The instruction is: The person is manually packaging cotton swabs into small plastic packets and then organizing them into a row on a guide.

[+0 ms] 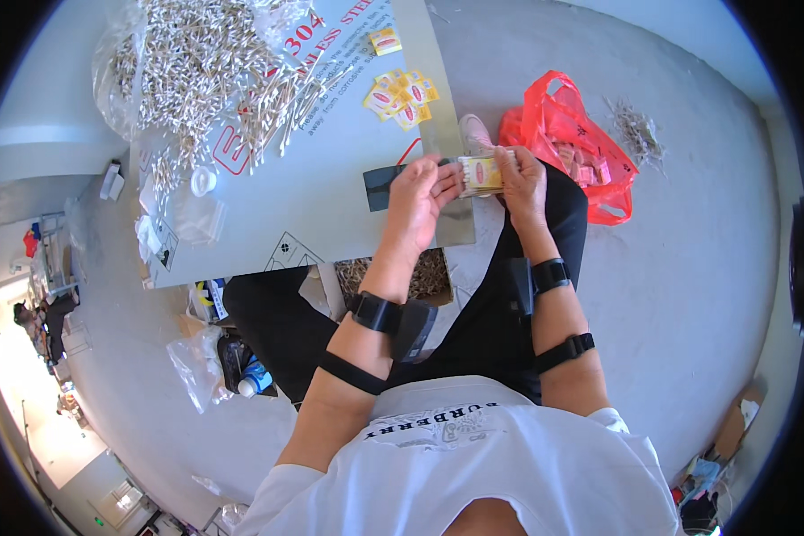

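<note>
My right hand (524, 183) is closed on a small clear packet with a yellow label card (482, 172), held just past the table's right edge. The thumb lies on top of the packet, and pale stick ends seem to show at its border. My left hand (415, 192) is at the packet's left end, palm turned up, fingers stretched and slightly bent, their tips against or very near it. A dark rectangular patch (380, 189) lies on the table beside this hand. Several yellow cards (402, 96) are spread farther up the table, with a small stack of them (385, 41) beyond.
A big heap of cotton swabs (188, 71), partly in clear plastic, covers the table's far left. Near it stand a round white lid (203, 181) and a clear container (199, 219). A red plastic bag (612, 174) with pink packs sits right on the floor. A box (433, 275) is under the table.
</note>
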{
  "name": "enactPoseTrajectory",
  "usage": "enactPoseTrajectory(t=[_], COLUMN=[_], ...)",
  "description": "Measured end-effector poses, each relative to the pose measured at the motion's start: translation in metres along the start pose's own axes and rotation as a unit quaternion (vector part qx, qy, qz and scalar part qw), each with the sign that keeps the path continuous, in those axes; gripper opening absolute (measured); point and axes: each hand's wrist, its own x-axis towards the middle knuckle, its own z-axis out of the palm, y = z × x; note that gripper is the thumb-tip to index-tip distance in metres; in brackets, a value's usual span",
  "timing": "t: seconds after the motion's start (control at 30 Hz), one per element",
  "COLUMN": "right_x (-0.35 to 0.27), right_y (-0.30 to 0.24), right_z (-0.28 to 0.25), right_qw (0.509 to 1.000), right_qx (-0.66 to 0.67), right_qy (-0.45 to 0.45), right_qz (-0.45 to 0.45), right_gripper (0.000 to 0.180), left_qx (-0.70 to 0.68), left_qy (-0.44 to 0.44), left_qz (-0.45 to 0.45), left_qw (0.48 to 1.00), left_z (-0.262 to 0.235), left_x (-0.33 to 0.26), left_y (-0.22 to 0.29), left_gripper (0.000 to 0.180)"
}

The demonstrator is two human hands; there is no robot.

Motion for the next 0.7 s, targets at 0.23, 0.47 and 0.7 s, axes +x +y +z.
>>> enactPoseTrajectory(t=[0.23,0.47,0.7], right_x=[0.010,-0.012,-0.039], right_y=[-0.043,-0.067,-0.069], right_z=[-0.039,-0.031,0.011], right_qw=[0.994,0.947,0.777], right_qx=[0.072,0.274,0.372], right_qy=[0.069,0.084,-0.235], right_qz=[0.033,0.144,0.451], right_gripper=[0.026,0.025,0.025], left_qx=[-0.077,0.162,0.431], left_qy=[-0.101,-0.053,-0.197], left_qz=[-0.016,0.091,0.310], left_qw=[0.992,0.981,0.824], left_z=[0.046,0.036,0.005], left_x=[0.002,-0.037,-0.071], left_y=[-0.009,0.020,0.073], left_gripper=[0.031,0.029,0.042])
